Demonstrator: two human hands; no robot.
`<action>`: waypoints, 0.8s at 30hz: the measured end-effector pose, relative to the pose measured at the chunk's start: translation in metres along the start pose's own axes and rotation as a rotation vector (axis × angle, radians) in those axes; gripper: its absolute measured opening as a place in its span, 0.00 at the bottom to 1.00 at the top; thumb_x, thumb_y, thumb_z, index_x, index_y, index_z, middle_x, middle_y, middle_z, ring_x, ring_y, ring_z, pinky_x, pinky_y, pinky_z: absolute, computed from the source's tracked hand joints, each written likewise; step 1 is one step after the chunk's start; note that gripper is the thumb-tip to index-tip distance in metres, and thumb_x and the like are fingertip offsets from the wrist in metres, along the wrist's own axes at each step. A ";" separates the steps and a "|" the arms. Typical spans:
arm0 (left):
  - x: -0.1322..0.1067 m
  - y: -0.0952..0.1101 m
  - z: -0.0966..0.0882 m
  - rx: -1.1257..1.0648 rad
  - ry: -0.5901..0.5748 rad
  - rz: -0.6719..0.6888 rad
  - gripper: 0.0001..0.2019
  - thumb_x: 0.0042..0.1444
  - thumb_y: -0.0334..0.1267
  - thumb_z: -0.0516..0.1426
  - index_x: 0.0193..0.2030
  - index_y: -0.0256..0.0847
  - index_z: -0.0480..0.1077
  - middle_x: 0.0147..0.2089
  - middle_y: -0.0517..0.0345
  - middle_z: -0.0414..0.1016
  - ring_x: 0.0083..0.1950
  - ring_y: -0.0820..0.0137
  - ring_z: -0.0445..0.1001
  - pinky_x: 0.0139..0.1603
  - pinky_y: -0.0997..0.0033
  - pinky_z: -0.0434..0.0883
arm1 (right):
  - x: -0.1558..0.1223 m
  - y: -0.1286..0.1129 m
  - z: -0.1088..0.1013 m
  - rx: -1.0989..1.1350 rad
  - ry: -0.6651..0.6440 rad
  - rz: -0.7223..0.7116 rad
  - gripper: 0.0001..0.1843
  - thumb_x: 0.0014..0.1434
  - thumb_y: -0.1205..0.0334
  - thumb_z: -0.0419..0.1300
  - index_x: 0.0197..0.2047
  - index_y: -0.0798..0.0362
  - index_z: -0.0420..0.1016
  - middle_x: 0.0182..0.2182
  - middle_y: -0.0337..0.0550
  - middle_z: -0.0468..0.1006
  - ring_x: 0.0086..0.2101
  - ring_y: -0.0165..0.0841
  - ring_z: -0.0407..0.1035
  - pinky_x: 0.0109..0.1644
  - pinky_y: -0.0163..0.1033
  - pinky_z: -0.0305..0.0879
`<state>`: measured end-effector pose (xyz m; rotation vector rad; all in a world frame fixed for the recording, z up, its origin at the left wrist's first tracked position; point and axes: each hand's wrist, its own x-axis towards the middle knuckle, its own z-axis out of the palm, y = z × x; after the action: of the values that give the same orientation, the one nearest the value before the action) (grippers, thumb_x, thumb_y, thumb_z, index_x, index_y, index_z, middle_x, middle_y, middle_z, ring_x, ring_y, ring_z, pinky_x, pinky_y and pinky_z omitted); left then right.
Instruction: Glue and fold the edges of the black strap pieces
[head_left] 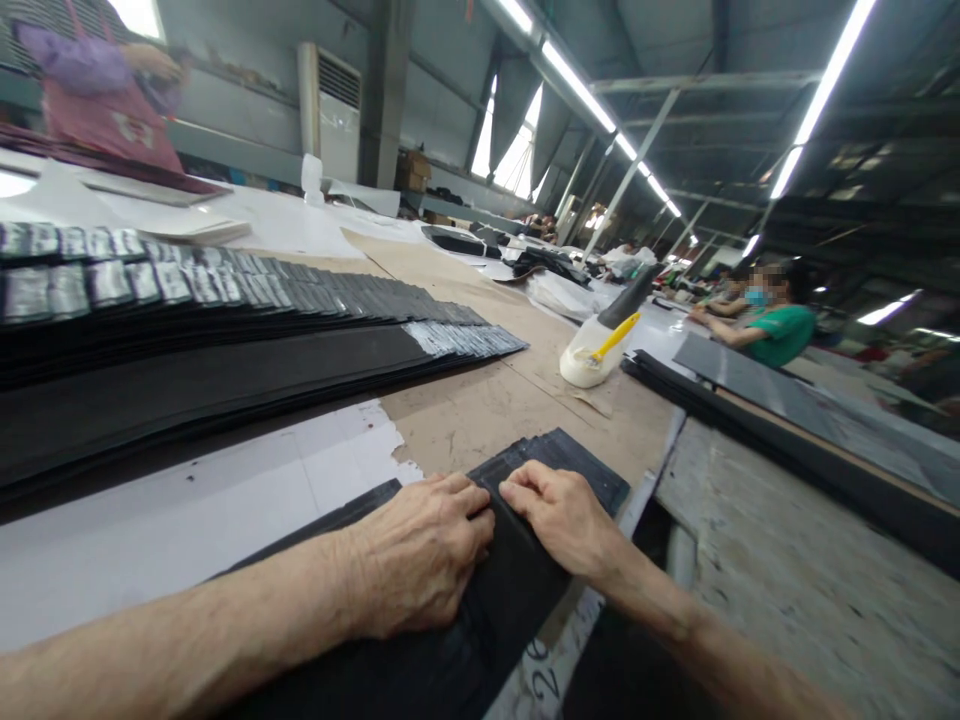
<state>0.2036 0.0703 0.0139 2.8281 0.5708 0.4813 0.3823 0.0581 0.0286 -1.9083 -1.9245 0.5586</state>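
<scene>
A stack of black sheet strips (517, 590) lies across the table's near edge, its far ends slightly fanned. My left hand (431, 545) rests on the top strip with its fingers curled down and pressed together. Close beside it on the right, my right hand (559, 510) pinches at the strip near a fold or edge. Whatever sits between the fingertips of either hand is too hidden to make out fully. Beyond the hands stands a translucent container of cream-coloured paste (581, 368), with a yellow-handled brush (616, 335) leaning in it.
Long piles of black strips (225, 370) with shiny grey ends fill the left side. White paper (300, 470) covers the table below them. More dark strips (810, 450) lie on a grey surface at right. One person (780, 325) is at right, another (105, 90) at far left.
</scene>
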 end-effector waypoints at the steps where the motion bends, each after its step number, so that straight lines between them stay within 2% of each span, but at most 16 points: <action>1: 0.000 0.000 -0.001 -0.006 -0.013 -0.008 0.08 0.58 0.32 0.47 0.35 0.36 0.66 0.39 0.51 0.69 0.40 0.64 0.67 0.44 0.63 0.68 | 0.001 -0.002 -0.001 0.045 -0.031 0.041 0.10 0.54 0.61 0.53 0.25 0.56 0.69 0.20 0.36 0.69 0.24 0.27 0.63 0.29 0.32 0.56; 3: -0.002 0.000 -0.002 -0.040 -0.013 -0.026 0.07 0.58 0.32 0.47 0.36 0.36 0.66 0.41 0.51 0.69 0.42 0.64 0.67 0.46 0.63 0.68 | 0.001 -0.004 -0.004 0.099 -0.067 0.055 0.11 0.53 0.60 0.53 0.24 0.56 0.69 0.18 0.35 0.67 0.23 0.26 0.61 0.26 0.31 0.54; 5: -0.004 0.000 -0.003 -0.101 0.052 -0.024 0.07 0.57 0.32 0.49 0.40 0.36 0.65 0.44 0.50 0.68 0.46 0.64 0.67 0.49 0.62 0.67 | -0.002 -0.007 -0.008 0.098 -0.059 0.020 0.12 0.53 0.60 0.53 0.22 0.56 0.68 0.18 0.35 0.66 0.22 0.26 0.60 0.25 0.31 0.53; 7: -0.005 -0.002 -0.005 -0.182 0.186 -0.051 0.10 0.57 0.34 0.50 0.46 0.36 0.63 0.47 0.49 0.68 0.49 0.64 0.66 0.51 0.61 0.65 | -0.010 -0.011 -0.011 0.048 0.028 -0.094 0.12 0.54 0.61 0.53 0.22 0.56 0.67 0.19 0.35 0.66 0.23 0.26 0.61 0.27 0.31 0.53; 10: -0.002 -0.005 -0.011 -0.331 0.397 -0.242 0.15 0.57 0.40 0.51 0.49 0.36 0.62 0.47 0.49 0.67 0.49 0.64 0.65 0.51 0.61 0.63 | -0.024 -0.018 -0.013 -0.085 0.220 -0.355 0.11 0.56 0.63 0.52 0.23 0.55 0.66 0.22 0.38 0.67 0.25 0.28 0.62 0.29 0.33 0.55; 12: 0.002 -0.007 -0.018 -0.512 0.424 -0.379 0.17 0.55 0.44 0.53 0.48 0.36 0.64 0.46 0.50 0.69 0.48 0.64 0.66 0.49 0.63 0.64 | -0.031 -0.021 -0.014 -0.143 0.295 -0.469 0.11 0.57 0.65 0.51 0.25 0.54 0.66 0.23 0.39 0.68 0.26 0.28 0.63 0.30 0.33 0.56; 14: 0.006 -0.010 -0.023 -0.717 0.361 -0.412 0.17 0.54 0.46 0.53 0.45 0.37 0.68 0.42 0.54 0.72 0.44 0.66 0.68 0.45 0.68 0.65 | -0.035 -0.024 -0.014 -0.159 0.322 -0.518 0.10 0.57 0.66 0.51 0.25 0.54 0.67 0.23 0.39 0.68 0.26 0.28 0.63 0.30 0.33 0.56; 16: 0.008 -0.013 -0.026 -0.814 0.312 -0.383 0.15 0.54 0.46 0.53 0.38 0.37 0.72 0.34 0.58 0.74 0.36 0.69 0.69 0.37 0.73 0.65 | -0.035 -0.028 -0.015 -0.150 0.326 -0.531 0.09 0.56 0.67 0.52 0.25 0.54 0.67 0.23 0.39 0.69 0.25 0.28 0.64 0.30 0.32 0.57; 18: 0.009 -0.014 -0.026 -0.780 0.335 -0.363 0.14 0.53 0.45 0.53 0.32 0.35 0.74 0.26 0.59 0.72 0.30 0.72 0.67 0.31 0.76 0.62 | -0.033 -0.033 -0.015 -0.130 0.296 -0.502 0.10 0.57 0.66 0.53 0.25 0.54 0.68 0.23 0.38 0.70 0.25 0.27 0.64 0.30 0.31 0.57; 21: 0.008 -0.014 -0.023 -0.702 0.414 -0.374 0.13 0.52 0.42 0.54 0.29 0.35 0.75 0.22 0.61 0.71 0.27 0.74 0.64 0.28 0.76 0.60 | -0.027 -0.043 -0.015 -0.139 0.229 -0.407 0.12 0.58 0.64 0.52 0.24 0.54 0.69 0.22 0.38 0.70 0.25 0.27 0.64 0.31 0.31 0.56; 24: 0.007 -0.015 -0.019 -0.646 0.455 -0.372 0.12 0.52 0.41 0.54 0.29 0.36 0.75 0.22 0.61 0.70 0.26 0.75 0.64 0.28 0.76 0.59 | -0.025 -0.046 -0.014 -0.180 0.185 -0.334 0.14 0.58 0.63 0.52 0.21 0.54 0.66 0.20 0.36 0.67 0.23 0.26 0.61 0.29 0.31 0.53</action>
<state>0.1976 0.0892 0.0292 1.9515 0.8185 1.0219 0.3508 0.0337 0.0649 -1.6181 -2.1638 0.1097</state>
